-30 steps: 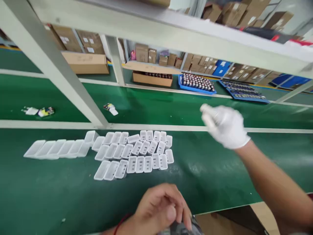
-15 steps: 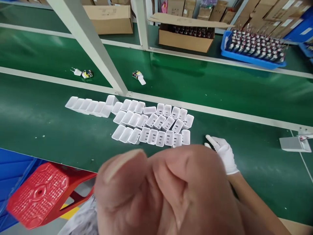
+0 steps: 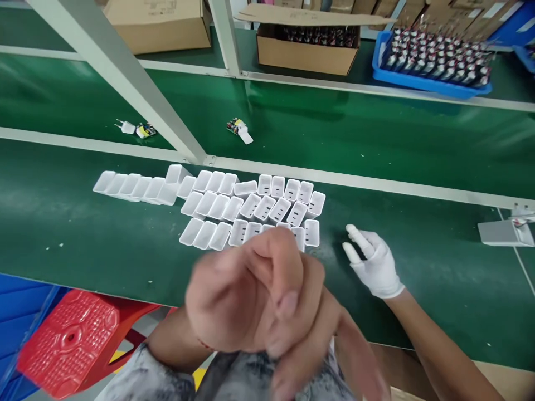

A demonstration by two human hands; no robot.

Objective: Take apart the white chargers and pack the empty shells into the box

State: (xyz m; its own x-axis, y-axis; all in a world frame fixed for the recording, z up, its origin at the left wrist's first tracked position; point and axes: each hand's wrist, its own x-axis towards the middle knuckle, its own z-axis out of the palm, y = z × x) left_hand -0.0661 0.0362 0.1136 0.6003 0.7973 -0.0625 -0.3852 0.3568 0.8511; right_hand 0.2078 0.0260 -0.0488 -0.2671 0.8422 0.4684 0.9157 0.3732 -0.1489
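The white plastic cases (image 3: 264, 207) are positioned on the green counter (image 3: 125, 239), in three staggered rows near the far edge, with a further run of overlapping cases extending toward the left edge. Most stand with the open end facing up; slots are visible inside those at the right of the group. The left hand (image 3: 254, 301) is bare and raised in the foreground above the counter's front edge, palm toward the camera, fingers curled inward. It is blurred, so whether it grips anything cannot be told. In the view it overlaps the middle of the front row, partly concealing several cases. The right hand (image 3: 374, 264), in a white glove with covered fingertips, is located to the right of the group, thumb and forefinger spread apart, released. The right-end case of the front row is its nearest part, just beside but apart from the fingertips. A pale rail (image 3: 359, 186) borders the counter's far edge, behind the rear row; a circuit board (image 3: 236, 126) lies beyond it. A grey bracket (image 3: 504, 233) is situated near the right edge. A red stool (image 3: 71, 337) stands below the front edge, toward the left.
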